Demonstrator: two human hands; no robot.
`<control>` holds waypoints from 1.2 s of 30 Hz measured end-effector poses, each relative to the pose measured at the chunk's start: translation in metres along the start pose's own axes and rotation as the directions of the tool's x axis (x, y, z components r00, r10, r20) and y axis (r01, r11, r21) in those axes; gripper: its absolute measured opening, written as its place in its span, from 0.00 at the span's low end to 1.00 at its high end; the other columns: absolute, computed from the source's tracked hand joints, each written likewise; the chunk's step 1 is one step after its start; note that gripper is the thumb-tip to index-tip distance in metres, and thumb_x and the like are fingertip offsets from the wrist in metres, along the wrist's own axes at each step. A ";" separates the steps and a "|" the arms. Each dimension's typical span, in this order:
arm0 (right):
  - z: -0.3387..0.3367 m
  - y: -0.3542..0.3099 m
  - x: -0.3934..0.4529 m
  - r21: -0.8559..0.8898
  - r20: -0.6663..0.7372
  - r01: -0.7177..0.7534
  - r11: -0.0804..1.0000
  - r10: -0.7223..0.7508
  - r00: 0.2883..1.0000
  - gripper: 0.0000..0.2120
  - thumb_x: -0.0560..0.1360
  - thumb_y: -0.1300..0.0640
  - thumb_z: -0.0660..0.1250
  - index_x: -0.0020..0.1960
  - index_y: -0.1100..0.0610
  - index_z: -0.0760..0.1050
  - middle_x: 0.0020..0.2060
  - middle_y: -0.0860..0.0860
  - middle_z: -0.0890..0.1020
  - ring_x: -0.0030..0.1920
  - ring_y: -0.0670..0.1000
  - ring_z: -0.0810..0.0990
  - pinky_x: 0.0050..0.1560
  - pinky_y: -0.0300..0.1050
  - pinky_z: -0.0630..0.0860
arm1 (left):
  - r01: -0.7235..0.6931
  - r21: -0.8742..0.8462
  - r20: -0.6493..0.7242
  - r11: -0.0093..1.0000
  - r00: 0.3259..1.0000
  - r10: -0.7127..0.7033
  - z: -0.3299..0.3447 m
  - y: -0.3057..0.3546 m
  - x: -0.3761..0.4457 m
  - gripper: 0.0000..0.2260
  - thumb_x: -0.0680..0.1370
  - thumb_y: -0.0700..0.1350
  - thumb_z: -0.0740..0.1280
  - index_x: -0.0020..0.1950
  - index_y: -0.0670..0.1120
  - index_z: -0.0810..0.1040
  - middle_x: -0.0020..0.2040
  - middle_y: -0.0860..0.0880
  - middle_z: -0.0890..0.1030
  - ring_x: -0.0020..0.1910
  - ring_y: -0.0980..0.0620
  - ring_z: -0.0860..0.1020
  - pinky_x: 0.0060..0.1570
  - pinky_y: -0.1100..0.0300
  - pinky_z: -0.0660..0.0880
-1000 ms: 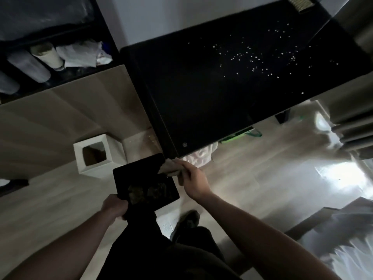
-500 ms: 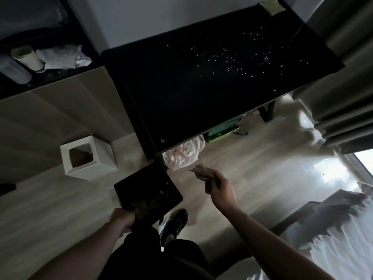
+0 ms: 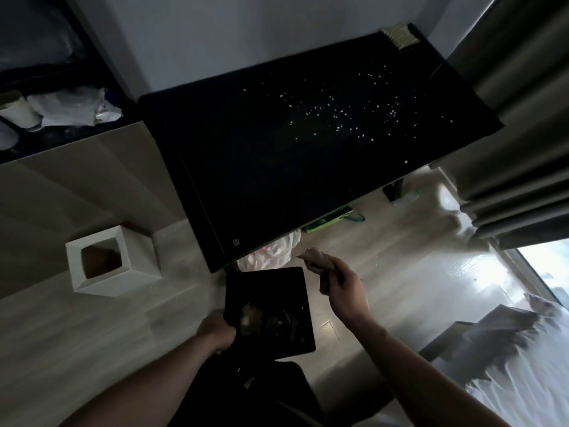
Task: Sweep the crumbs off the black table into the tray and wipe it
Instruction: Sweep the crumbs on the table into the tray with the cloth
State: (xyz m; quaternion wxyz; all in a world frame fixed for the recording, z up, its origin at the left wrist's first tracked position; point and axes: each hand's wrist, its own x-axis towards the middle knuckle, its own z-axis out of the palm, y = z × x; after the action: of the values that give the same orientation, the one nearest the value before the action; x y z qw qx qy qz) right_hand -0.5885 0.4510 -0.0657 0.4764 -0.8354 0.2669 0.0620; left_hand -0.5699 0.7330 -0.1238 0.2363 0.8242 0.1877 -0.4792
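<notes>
Left hand (image 3: 217, 332) clamped on near-left corner of black tray (image 3: 268, 306), held below the table's near corner. Right hand (image 3: 341, 291) beside it, pinched around crumpled cloth (image 3: 314, 257). Crumbs (image 3: 335, 115) scattered over far right of black table (image 3: 261, 167).

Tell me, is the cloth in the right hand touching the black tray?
Apart. The head view shows pale floor between the cloth in the right hand and the tray.

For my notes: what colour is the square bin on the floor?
White square bin, seen in the head view.
</notes>
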 end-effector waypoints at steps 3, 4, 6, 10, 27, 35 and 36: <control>-0.014 -0.012 0.016 0.012 -0.049 0.022 1.000 -0.021 0.999 0.17 0.84 0.60 0.59 0.65 0.44 0.80 0.35 0.49 0.84 0.37 0.47 0.82 0.38 0.38 0.77 | -0.025 0.067 -0.013 0.997 1.000 0.026 0.000 0.019 0.008 0.10 0.74 0.43 0.65 0.50 0.41 0.83 0.49 0.40 0.86 0.42 0.41 0.86 0.36 0.59 0.78; -0.019 -0.016 0.022 0.014 -0.064 0.032 0.999 -0.031 0.997 0.17 0.84 0.60 0.59 0.65 0.45 0.79 0.35 0.49 0.84 0.37 0.47 0.82 0.36 0.36 0.76 | -0.023 0.073 -0.013 0.997 1.000 0.024 0.000 0.026 0.009 0.12 0.74 0.44 0.65 0.53 0.41 0.83 0.50 0.40 0.86 0.39 0.42 0.85 0.32 0.59 0.78; -0.031 -0.020 0.036 0.025 -0.076 0.046 0.999 -0.044 0.996 0.17 0.85 0.60 0.59 0.64 0.44 0.79 0.35 0.48 0.83 0.36 0.47 0.82 0.37 0.36 0.76 | -0.010 0.078 -0.009 0.997 1.000 0.011 0.000 0.038 0.013 0.14 0.75 0.45 0.65 0.57 0.40 0.81 0.51 0.40 0.85 0.37 0.43 0.85 0.28 0.60 0.78; -0.057 -0.017 0.076 -0.005 -0.052 0.054 0.999 -0.054 0.997 0.16 0.84 0.58 0.59 0.66 0.44 0.78 0.36 0.49 0.84 0.38 0.48 0.83 0.41 0.49 0.81 | 0.037 0.095 -0.009 0.995 0.999 -0.036 0.005 0.066 0.012 0.14 0.76 0.45 0.64 0.59 0.41 0.78 0.53 0.40 0.85 0.39 0.43 0.87 0.33 0.56 0.82; -0.218 0.015 0.255 -0.146 0.121 0.199 0.969 -0.182 0.976 0.17 0.84 0.61 0.61 0.70 0.52 0.77 0.48 0.45 0.84 0.43 0.33 0.81 0.39 0.25 0.73 | 0.196 -0.554 -0.048 0.809 0.963 -0.266 0.122 0.195 -0.007 0.09 0.75 0.37 0.64 0.49 0.37 0.82 0.44 0.36 0.85 0.34 0.39 0.85 0.25 0.51 0.82; -0.276 0.022 0.312 -0.214 -0.091 0.118 0.970 -0.141 0.986 0.19 0.83 0.63 0.59 0.72 0.53 0.76 0.60 0.53 0.83 0.58 0.54 0.80 0.54 0.38 0.70 | 0.170 -0.485 -0.036 0.858 0.976 -0.214 0.164 0.203 0.066 0.15 0.65 0.46 0.63 0.44 0.40 0.84 0.38 0.42 0.87 0.38 0.40 0.87 0.41 0.46 0.86; -0.282 0.026 0.321 -0.224 -0.107 0.111 0.968 -0.138 0.985 0.19 0.83 0.63 0.59 0.72 0.53 0.76 0.60 0.54 0.84 0.59 0.55 0.80 0.54 0.39 0.71 | 0.178 -0.477 -0.031 0.861 0.975 -0.219 0.165 0.210 0.065 0.15 0.65 0.46 0.63 0.45 0.41 0.84 0.39 0.42 0.87 0.39 0.40 0.87 0.41 0.46 0.86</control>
State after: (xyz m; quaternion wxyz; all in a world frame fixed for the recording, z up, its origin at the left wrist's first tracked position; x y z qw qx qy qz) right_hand -0.3717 0.0824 -0.0482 0.3679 -0.8999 0.2340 0.0096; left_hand -0.5427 0.4730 -0.2073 0.3709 0.7376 0.3921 -0.4056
